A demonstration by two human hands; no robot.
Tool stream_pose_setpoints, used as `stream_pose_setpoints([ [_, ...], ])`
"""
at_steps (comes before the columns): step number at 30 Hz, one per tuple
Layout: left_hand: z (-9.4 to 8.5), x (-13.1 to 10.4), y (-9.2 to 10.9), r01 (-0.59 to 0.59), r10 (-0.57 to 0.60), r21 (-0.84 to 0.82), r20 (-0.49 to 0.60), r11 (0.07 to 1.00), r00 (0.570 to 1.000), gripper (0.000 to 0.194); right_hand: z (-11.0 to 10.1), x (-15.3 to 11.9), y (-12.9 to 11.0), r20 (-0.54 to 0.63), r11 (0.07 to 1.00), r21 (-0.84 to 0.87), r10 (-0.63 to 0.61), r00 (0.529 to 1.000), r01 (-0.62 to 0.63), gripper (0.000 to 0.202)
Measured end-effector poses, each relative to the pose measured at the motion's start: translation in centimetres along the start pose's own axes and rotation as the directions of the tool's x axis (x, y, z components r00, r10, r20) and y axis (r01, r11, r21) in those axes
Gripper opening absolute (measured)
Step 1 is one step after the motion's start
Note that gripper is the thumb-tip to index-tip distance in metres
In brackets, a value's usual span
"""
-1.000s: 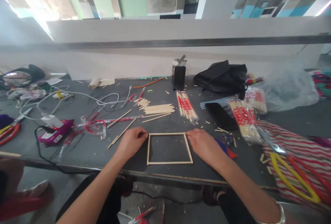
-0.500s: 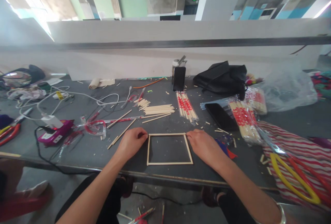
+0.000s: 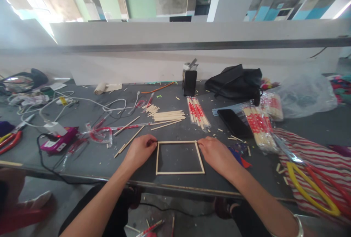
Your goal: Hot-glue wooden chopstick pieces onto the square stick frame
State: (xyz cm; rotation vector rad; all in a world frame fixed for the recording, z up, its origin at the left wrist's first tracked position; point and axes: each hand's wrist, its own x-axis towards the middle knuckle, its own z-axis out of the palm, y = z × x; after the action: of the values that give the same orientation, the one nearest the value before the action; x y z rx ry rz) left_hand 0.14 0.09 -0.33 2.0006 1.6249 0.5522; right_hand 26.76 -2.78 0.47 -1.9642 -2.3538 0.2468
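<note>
A rectangular frame of thin wooden sticks (image 3: 180, 173) lies flat on the dark table near its front edge. At the far left corner, my left hand (image 3: 140, 150) pinches the frame between closed fingers. My right hand (image 3: 215, 153) is closed at the far right corner, its fingertips against the stick end. Beyond the frame lie a row of loose wooden sticks (image 3: 170, 114) and a pile of short cut pieces (image 3: 152, 110). A plastic-wrapped pack of chopsticks with red print (image 3: 197, 113) rests farther back.
On the right are a black phone (image 3: 235, 123), another chopstick pack (image 3: 259, 127), large scissors (image 3: 312, 187) and striped cloth (image 3: 304, 145). A purple power adapter (image 3: 59, 142) with cables sits left. An upright phone (image 3: 189, 83) and black bag (image 3: 236, 83) stand behind.
</note>
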Motion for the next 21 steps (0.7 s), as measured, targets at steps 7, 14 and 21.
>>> stream_pose_setpoints([
  [7,0.02,-0.08,0.2,-0.016,0.017,0.015,-0.003,1.0,1.0,0.026,-0.14,-0.12,-0.11,-0.004,1.0,0.002,-0.001,1.0,0.001,0.03],
  [14,0.1,-0.1,0.2,-0.024,0.025,0.027,-0.013,0.999,1.0,0.025,-0.29,-0.11,-0.28,0.003,1.0,-0.003,0.008,1.0,-0.008,0.029],
  [21,0.16,-0.12,0.13,-0.028,0.028,0.029,-0.011,0.999,1.0,0.024,-0.25,-0.1,-0.16,0.005,1.0,0.009,0.009,1.0,-0.009,0.028],
])
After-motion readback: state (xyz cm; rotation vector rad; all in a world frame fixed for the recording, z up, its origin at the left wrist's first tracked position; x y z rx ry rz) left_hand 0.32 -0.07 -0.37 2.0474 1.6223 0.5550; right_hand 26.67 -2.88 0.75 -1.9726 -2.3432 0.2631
